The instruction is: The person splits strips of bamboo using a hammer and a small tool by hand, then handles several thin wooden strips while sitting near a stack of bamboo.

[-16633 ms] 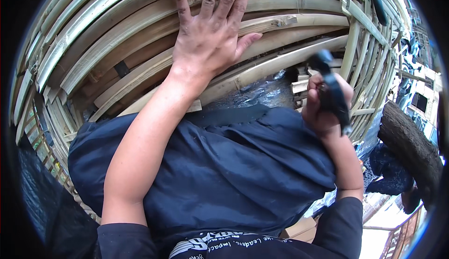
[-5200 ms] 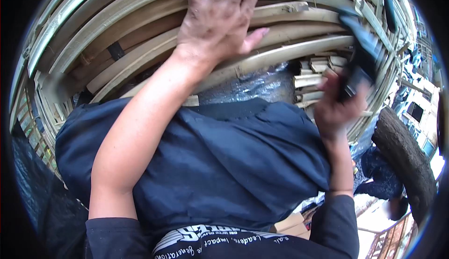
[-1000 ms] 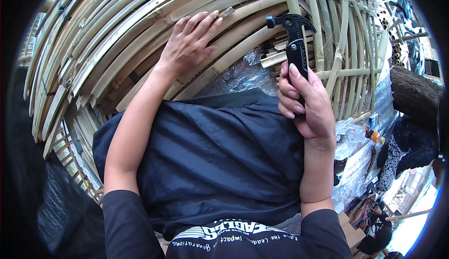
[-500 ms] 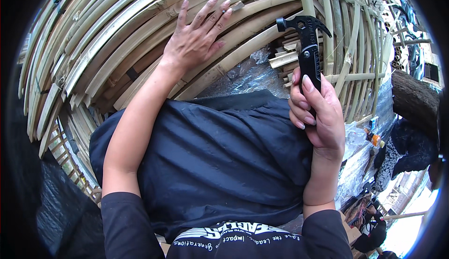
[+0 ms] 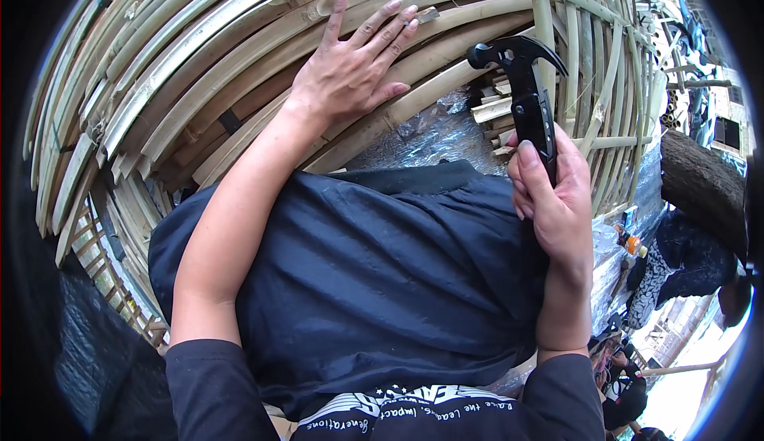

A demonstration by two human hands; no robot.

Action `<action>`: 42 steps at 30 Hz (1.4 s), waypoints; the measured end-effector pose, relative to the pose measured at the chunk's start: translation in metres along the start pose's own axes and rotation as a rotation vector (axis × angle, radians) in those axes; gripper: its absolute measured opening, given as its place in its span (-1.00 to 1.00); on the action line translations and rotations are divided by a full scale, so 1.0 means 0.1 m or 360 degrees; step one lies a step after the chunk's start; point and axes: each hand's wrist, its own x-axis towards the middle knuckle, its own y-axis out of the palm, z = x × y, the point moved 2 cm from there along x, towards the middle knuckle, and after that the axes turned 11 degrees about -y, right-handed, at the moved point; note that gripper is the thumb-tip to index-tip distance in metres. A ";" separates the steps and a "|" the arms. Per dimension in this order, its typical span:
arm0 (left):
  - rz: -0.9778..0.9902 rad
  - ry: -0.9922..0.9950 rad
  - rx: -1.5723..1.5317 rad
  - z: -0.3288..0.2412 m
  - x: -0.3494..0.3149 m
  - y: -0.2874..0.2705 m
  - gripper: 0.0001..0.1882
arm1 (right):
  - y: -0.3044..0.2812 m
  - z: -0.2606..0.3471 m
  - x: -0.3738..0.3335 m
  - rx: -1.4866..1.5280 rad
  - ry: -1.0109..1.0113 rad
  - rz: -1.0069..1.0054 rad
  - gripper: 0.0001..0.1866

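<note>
My left hand [image 5: 350,75] lies over a stack of long, curved bamboo strips [image 5: 263,39], its fingers spread and pointing away from me. Just past its fingertips is a small flat piece [image 5: 427,16] whose kind I cannot make out. On the right, my right hand [image 5: 551,190] is wrapped round the handle of a black claw hammer [image 5: 527,95]. The hammer is held up with its head away from me, the striking face to the left and the claw curving right. It appears to be above the bamboo, not touching it.
Dark cloth [image 5: 390,266] covers my lap. Beyond it lie clear plastic sheeting [image 5: 422,134] and short bamboo pieces [image 5: 493,111]. A bamboo lattice [image 5: 609,83] stands at right, near a thick log [image 5: 700,182] and a bottle with orange contents [image 5: 634,244]. Another person [image 5: 688,258] is at far right.
My right hand has shifted a little right and toward me, and the hammer has turned slightly, its head tilting. My left hand sits slightly farther right in the picture, still spread.
</note>
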 end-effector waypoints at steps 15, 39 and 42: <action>-0.0020 0.0004 -0.0055 0.03 0.00 0.05 -0.12 | 0.00 -0.14 0.88 -0.1533 -0.0713 0.0418 -0.68; 0.0153 -0.0028 -0.0023 -0.02 0.03 0.01 -0.15 | 0.01 -0.60 1.07 -0.1615 -0.1129 0.0363 -0.70; -0.0122 0.0116 0.0270 0.04 0.03 -0.03 -0.14 | 0.08 -0.61 1.04 -0.1514 -0.1304 0.0321 -0.71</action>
